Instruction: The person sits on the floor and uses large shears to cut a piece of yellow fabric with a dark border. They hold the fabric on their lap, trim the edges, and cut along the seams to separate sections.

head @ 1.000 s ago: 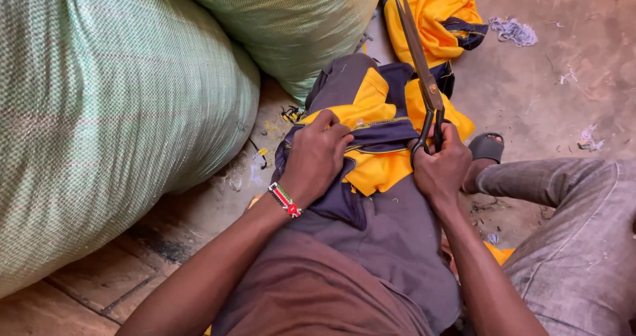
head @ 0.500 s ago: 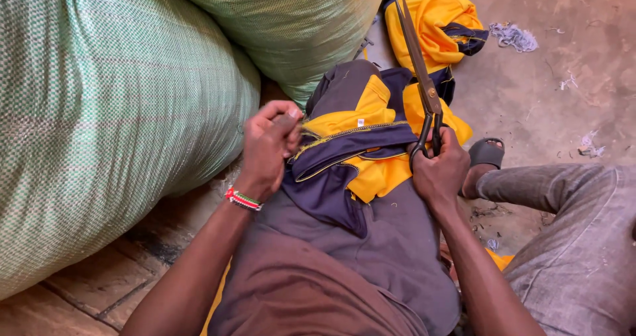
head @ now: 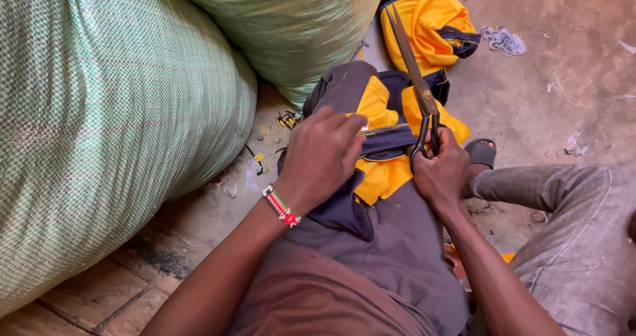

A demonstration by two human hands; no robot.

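We count two bulging green woven-plastic sacks [head: 112,111], one pair of long dark metal scissors [head: 414,77], blades closed, pointing to 11 o'clock. Our right hand [head: 440,170] grips their handles; our left hand [head: 321,154] pinches the yellow-and-navy cloth garment [head: 384,170] on our lap.

Yellow, navy and grey garment [head: 381,170], crumpled across the lap, zipper strip running over its yellow panel, grey part hanging toward the body. Long dark tailor's scissors [head: 416,87], blades shut, standing nearly upright on the garment's right side, tips pointing away, handle loops down against the yellow cloth.
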